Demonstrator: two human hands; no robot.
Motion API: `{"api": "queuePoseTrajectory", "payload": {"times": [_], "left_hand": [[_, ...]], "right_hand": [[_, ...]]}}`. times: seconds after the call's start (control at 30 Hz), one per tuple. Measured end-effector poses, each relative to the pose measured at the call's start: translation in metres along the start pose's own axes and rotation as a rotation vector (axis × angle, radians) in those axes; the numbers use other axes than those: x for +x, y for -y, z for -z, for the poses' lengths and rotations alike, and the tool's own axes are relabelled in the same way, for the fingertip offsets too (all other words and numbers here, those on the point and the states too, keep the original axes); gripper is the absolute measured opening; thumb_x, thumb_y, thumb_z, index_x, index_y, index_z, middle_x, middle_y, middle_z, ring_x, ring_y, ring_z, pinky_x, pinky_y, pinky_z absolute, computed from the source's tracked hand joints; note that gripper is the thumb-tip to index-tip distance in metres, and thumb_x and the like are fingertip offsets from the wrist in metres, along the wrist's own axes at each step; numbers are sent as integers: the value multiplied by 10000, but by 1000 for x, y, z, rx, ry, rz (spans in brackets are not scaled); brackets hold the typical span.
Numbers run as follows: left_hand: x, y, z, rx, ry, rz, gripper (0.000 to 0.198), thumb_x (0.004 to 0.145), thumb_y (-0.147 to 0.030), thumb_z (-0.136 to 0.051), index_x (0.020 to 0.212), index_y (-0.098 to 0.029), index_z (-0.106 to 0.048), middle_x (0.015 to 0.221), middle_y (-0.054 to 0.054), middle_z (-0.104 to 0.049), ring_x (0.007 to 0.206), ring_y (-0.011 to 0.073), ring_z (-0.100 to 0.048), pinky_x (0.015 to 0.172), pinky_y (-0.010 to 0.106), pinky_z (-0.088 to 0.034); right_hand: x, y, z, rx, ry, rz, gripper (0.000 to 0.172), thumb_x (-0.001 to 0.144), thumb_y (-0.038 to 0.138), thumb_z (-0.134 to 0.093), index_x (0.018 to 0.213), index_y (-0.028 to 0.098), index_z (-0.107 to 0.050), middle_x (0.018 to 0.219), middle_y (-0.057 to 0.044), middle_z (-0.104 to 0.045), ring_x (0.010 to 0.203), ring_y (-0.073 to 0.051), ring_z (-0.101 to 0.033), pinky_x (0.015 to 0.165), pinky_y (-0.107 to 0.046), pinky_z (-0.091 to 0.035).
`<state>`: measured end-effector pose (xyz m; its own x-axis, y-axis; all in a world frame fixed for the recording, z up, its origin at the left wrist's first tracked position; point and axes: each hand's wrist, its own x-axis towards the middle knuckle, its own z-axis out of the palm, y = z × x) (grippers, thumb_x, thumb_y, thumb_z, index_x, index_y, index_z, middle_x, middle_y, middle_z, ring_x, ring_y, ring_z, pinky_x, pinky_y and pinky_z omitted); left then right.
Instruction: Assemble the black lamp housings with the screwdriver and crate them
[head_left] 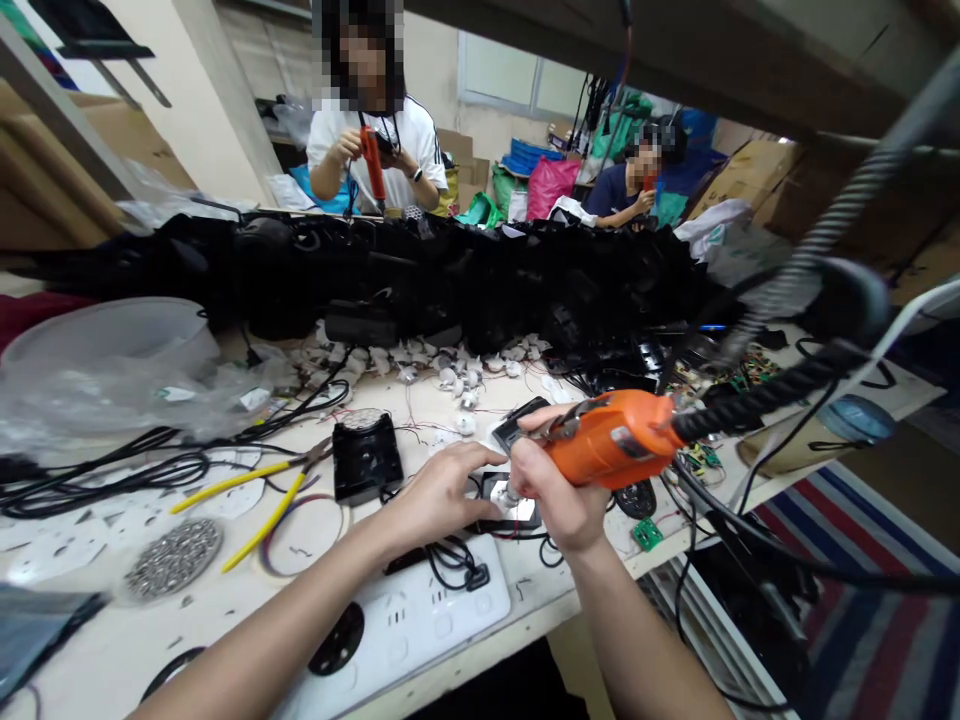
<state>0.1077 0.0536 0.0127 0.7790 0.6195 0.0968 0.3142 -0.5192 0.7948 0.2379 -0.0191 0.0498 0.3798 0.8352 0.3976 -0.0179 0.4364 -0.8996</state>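
My right hand point(566, 490) is wrapped round an orange electric screwdriver point(619, 435), whose tip end points down and left at a small black plastic case point(529, 515). A bright white piece shows inside that case; the exact contact point is hidden by my fingers. From the left, my left hand point(442, 485) grips the case's near side, thumb and forefinger to either side of it. Just behind lies another black case part point(517, 420). A black open housing point(367, 455) sits to the left of my left hand.
Yellow-handled pliers point(274, 485) and a pile of screws point(176, 555) lie left. A white power strip point(420, 620) runs along the front edge. Small white parts point(465, 380) and heaped black housings point(420, 270) fill the back. Two co-workers sit beyond. A thick cable point(765, 385) hangs right.
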Motion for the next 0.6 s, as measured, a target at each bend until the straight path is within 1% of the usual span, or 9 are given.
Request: {"api": "queuePoseTrajectory", "payload": {"times": [0.03, 0.13, 0.3, 0.47, 0.6], "left_hand": [[2, 2, -2, 21, 25, 0, 360, 706, -305, -743, 1043, -206, -668, 1047, 52, -698, 985, 240, -622, 863, 347, -486], [6, 6, -11, 44, 77, 1, 309, 716, -311, -724, 998, -197, -670, 998, 43, -701, 936, 236, -633, 816, 325, -490], [12, 9, -20, 8, 59, 25, 331, 704, -238, -707, 1029, -191, -661, 993, 42, -699, 893, 231, -642, 761, 298, -491], [13, 11, -21, -42, 64, 3, 373, 700, -190, -694, 1070, -196, -652, 1006, 32, -697, 910, 229, -638, 787, 302, -492], [13, 15, -23, -37, 57, -18, 341, 714, -200, -677, 1054, -193, -657, 998, 35, -700, 934, 237, -634, 813, 316, -499]], "right_hand": [[1, -2, -1, 11, -13, -5, 215, 798, 336, -689, 921, 201, -575, 566, 68, -463, 452, -95, -454, 465, -256, -412], [1, -8, -3, 0, -29, -25, 223, 783, 336, -704, 912, 203, -580, 566, 62, -486, 435, -93, -446, 454, -252, -405], [3, -16, -2, -48, -31, -33, 228, 773, 362, -706, 896, 207, -593, 530, 51, -477, 423, -113, -443, 443, -270, -410], [4, -23, -2, -61, -35, -16, 240, 761, 364, -714, 898, 216, -585, 519, 55, -479, 447, -130, -481, 487, -293, -459], [3, -25, -2, -101, -10, -55, 223, 772, 375, -699, 878, 225, -574, 512, 49, -478, 489, -160, -529, 520, -320, -493]]}}
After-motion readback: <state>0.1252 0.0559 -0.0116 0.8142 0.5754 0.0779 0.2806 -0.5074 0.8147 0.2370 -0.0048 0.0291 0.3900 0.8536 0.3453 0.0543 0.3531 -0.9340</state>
